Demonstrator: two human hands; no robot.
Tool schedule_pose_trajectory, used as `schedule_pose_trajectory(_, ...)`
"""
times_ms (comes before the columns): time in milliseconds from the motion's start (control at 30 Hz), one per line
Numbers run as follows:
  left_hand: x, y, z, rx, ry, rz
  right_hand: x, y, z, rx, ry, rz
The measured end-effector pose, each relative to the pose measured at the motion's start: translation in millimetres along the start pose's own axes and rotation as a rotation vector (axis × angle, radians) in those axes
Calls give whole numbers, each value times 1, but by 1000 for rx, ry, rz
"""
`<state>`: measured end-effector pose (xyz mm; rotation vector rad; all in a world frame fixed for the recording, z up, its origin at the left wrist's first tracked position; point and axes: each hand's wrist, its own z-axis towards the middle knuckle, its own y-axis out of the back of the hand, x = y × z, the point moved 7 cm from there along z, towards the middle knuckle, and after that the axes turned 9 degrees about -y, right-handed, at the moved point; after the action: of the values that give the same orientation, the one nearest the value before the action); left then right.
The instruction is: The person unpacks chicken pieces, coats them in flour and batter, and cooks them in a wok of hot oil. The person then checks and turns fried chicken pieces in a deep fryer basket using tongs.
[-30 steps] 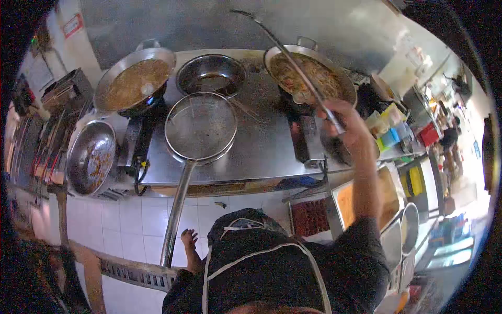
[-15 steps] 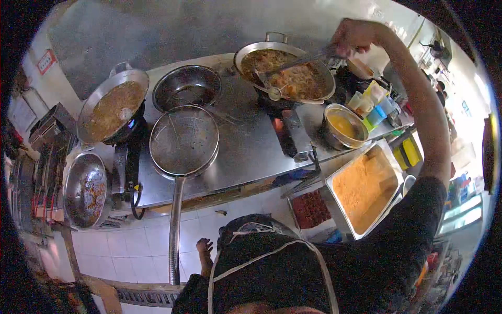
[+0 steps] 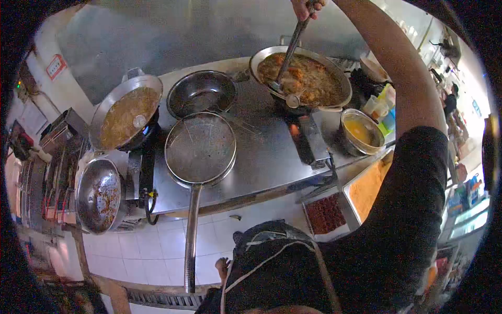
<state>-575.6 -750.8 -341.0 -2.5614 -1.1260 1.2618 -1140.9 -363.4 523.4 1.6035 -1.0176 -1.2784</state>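
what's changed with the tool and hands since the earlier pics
The tool, raised a second ago, now has its lower end in the right wok. The right hand went up in view, then left to the top edge, its grip kept throughout. Unchanged: the left hand hanging low, the strainer, the left wok.

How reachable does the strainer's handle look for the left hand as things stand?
Probably yes: the left hand looks empty and is low beside the strainer's handle, which juts out past the counter, with nothing visible between them.
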Motion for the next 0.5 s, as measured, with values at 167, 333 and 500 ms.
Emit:
schedule_pose_trajectory(167,2,10,-17,-45,86,101,19,-16,18,-74,65,-67)
schedule_pose_trajectory(333,-36,-23,-11,-6,18,184,58,-44,26,-171,165,-152)
schedule_pose_trajectory(500,-55,-66,13,-125,146,79,117,-99,25,-295,287,-309)
